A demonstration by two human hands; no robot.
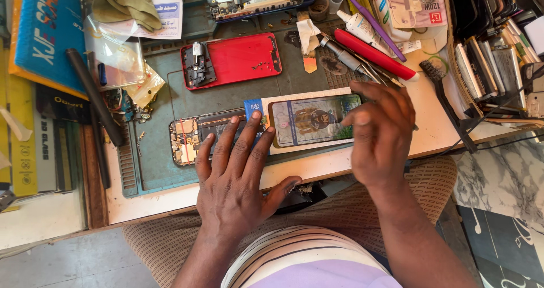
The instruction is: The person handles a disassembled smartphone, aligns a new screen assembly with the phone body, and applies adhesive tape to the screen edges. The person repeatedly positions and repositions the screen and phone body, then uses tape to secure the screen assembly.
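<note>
Left hand [241, 174] lies flat, fingers spread, fingertips pinning the left end of the phone [314, 121]; I judge this steadies it. Right hand [381, 138], open, fingers bent, presses its right end. Phone sits screen-up at frame centre on a white card [317, 147], long axis left-right. Red back cover [232, 59] lies above, opened phone [195, 138] left.

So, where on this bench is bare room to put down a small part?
Bare mat lies between the red back cover and the opened phone, and below that phone toward the left hand. A bare white strip lies beside the right hand. The top right, around the red-handled tool and brush, is crowded.
</note>
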